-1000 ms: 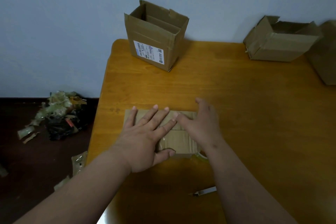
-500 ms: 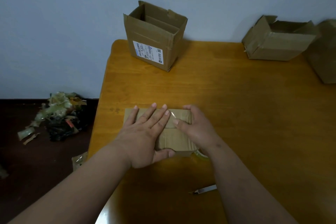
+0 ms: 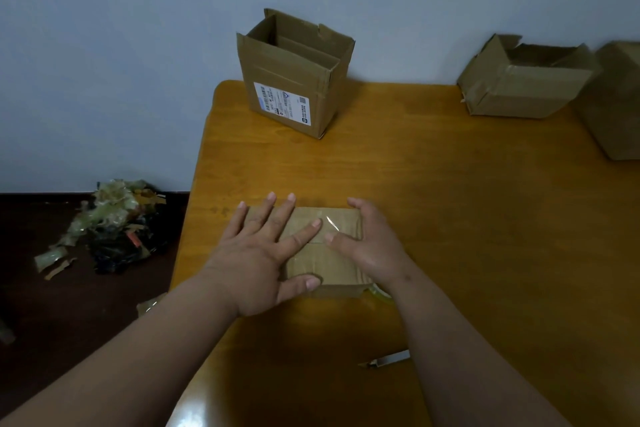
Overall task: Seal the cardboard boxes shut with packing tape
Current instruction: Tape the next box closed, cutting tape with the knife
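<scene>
A small closed cardboard box (image 3: pixel 325 260) lies on the wooden table (image 3: pixel 450 218) near its left edge, with clear tape (image 3: pixel 330 222) across its top. My left hand (image 3: pixel 258 253) rests flat on the box's left half, fingers spread and straight. My right hand (image 3: pixel 372 246) presses the right side of the lid, its fingers bent over the far right edge and its thumb on the tape. A roll of tape (image 3: pixel 379 291) peeks out from behind my right wrist, mostly hidden.
An open box with a shipping label (image 3: pixel 294 76) stands at the table's back left. A second open box (image 3: pixel 526 80) and part of a third box (image 3: pixel 616 104) sit at the back right. A utility knife (image 3: pixel 386 359) lies near the front. Tape scraps (image 3: pixel 110 222) litter the floor.
My right hand has slid from the middle of the lid toward its right edge and curled over it. My left hand has stayed flat on the box.
</scene>
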A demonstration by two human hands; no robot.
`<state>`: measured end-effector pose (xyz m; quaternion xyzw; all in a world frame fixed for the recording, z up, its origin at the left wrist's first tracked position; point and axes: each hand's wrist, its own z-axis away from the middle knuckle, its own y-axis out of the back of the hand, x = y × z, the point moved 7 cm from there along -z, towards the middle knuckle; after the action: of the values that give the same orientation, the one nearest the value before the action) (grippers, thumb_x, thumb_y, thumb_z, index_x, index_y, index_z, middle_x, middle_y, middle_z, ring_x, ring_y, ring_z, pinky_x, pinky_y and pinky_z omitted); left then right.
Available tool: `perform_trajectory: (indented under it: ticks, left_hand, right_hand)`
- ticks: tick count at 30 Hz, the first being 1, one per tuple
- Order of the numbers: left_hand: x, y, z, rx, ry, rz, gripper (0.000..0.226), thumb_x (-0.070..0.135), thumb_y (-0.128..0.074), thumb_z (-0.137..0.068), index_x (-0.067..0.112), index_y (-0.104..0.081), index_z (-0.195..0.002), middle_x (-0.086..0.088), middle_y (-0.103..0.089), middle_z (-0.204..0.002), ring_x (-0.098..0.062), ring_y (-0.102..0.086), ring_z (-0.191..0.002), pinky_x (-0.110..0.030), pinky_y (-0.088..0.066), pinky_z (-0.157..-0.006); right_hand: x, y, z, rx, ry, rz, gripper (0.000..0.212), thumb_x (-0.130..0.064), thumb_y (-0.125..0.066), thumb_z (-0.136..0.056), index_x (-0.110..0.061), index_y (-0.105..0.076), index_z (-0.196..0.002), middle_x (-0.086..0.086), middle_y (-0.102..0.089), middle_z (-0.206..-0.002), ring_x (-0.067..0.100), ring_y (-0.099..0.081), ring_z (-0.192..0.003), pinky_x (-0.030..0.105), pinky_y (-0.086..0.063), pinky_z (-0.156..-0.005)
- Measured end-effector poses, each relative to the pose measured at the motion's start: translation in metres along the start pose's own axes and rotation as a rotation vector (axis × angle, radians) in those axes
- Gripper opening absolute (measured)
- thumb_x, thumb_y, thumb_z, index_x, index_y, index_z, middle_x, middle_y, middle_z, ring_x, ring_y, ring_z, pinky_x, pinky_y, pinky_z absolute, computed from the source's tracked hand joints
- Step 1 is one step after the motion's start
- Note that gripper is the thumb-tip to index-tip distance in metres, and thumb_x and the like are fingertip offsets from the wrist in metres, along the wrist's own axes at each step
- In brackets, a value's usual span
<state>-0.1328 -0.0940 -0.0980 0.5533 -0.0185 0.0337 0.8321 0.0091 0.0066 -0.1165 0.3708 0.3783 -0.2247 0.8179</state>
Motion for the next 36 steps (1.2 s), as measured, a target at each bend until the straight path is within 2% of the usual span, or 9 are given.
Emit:
perform_trajectory:
  ticks: [8, 12, 16, 19, 24, 27, 32, 34, 36]
  left_hand:
    - [-0.015, -0.007, 0.006, 0.024, -0.027, 0.132, 0.099, 0.089, 0.021, -0.061, 0.039, 0.027, -0.146, 0.014, 0.034, -0.155, -0.012, 0.037, -0.140, -0.042, 0.020, -0.116]
    - [-0.017, -0.008, 0.003, 0.035, -0.021, 0.143, 0.100, 0.089, 0.024, -0.059, 0.037, 0.028, -0.145, 0.015, 0.035, -0.153, -0.013, 0.038, -0.140, -0.042, 0.019, -0.116]
    - [-0.026, -0.005, 0.010, 0.139, 0.123, 0.428, 0.097, 0.090, -0.004, -0.073, 0.035, 0.020, -0.149, 0.012, 0.034, -0.153, -0.016, 0.036, -0.141, -0.044, 0.011, -0.120]
    - [-0.032, -0.013, 0.023, 0.224, 0.367, 0.961, 0.092, 0.067, -0.039, -0.087, 0.033, 0.015, -0.153, 0.013, 0.023, -0.159, -0.014, 0.015, -0.148, -0.047, -0.005, -0.123]
    - [-0.044, -0.036, 0.024, 0.266, 0.703, 1.587, 0.063, 0.047, -0.047, -0.099, 0.039, -0.018, -0.155, 0.002, -0.031, -0.155, -0.027, -0.036, -0.136, -0.046, -0.028, -0.116]
    - [-0.049, -0.046, 0.022, 0.268, 0.747, 1.696, 0.050, 0.047, -0.049, -0.098, 0.038, -0.040, -0.147, 0.000, -0.048, -0.139, -0.027, -0.048, -0.120, -0.052, -0.037, -0.109]
    - [-0.050, -0.044, 0.021, 0.283, 0.827, 1.718, 0.044, 0.048, -0.047, -0.099, 0.028, -0.050, -0.138, -0.006, -0.056, -0.122, -0.029, -0.054, -0.108, -0.052, -0.042, -0.103]
    - [-0.051, -0.042, 0.027, 0.293, 0.858, 1.687, 0.050, 0.056, -0.045, -0.097, 0.019, -0.052, -0.131, -0.008, -0.059, -0.115, -0.028, -0.056, -0.105, -0.049, -0.044, -0.102]
    - [-0.055, -0.040, 0.033, 0.350, 0.863, 1.657, 0.064, 0.066, -0.041, -0.093, 0.020, -0.049, -0.138, -0.008, -0.056, -0.131, -0.029, -0.052, -0.120, -0.050, -0.038, -0.109]
  right_hand:
    - [0.003, 0.000, 0.002, -0.014, 0.005, -0.097, 0.049, -0.031, -0.048, -0.102, -0.041, -0.032, -0.147, -0.003, -0.031, -0.155, 0.018, -0.036, -0.138, 0.047, -0.034, -0.114]
    - [0.000, 0.000, 0.004, -0.004, 0.037, -0.104, 0.048, -0.028, -0.037, -0.106, -0.041, -0.026, -0.151, -0.007, -0.022, -0.161, 0.012, -0.022, -0.145, 0.030, -0.021, -0.115]
    - [0.005, 0.004, 0.009, 0.042, -0.015, -0.218, 0.048, -0.033, -0.031, -0.107, -0.043, -0.018, -0.153, -0.006, -0.018, -0.162, 0.015, -0.019, -0.148, 0.039, -0.019, -0.121]
    - [0.008, 0.004, 0.013, 0.077, -0.029, -0.219, 0.049, -0.034, -0.029, -0.107, -0.035, -0.016, -0.155, -0.004, -0.019, -0.162, 0.016, -0.020, -0.148, 0.034, -0.017, -0.119]
    - [0.007, 0.004, 0.010, 0.111, -0.042, -0.195, 0.044, -0.032, -0.030, -0.108, -0.028, -0.031, -0.151, 0.001, -0.034, -0.156, 0.019, -0.033, -0.141, 0.033, -0.028, -0.113]
    - [0.011, 0.003, 0.009, 0.123, -0.057, -0.235, 0.044, -0.033, -0.030, -0.107, -0.031, -0.032, -0.151, -0.001, -0.034, -0.156, 0.019, -0.033, -0.142, 0.035, -0.028, -0.116]
    - [0.028, 0.003, 0.007, 0.142, -0.118, -0.391, 0.045, -0.051, -0.032, -0.102, -0.046, -0.033, -0.147, -0.006, -0.037, -0.155, 0.018, -0.037, -0.139, 0.049, -0.033, -0.115]
    - [0.036, 0.015, 0.014, 0.250, -0.099, -0.417, 0.050, -0.058, -0.030, -0.100, -0.041, -0.038, -0.146, -0.010, -0.043, -0.150, 0.014, -0.039, -0.137, 0.048, -0.034, -0.114]
    - [0.048, 0.040, 0.029, 0.463, -0.054, -0.361, 0.044, -0.046, -0.034, -0.103, -0.028, -0.047, -0.141, -0.006, -0.051, -0.140, 0.014, -0.045, -0.131, 0.045, -0.038, -0.111]
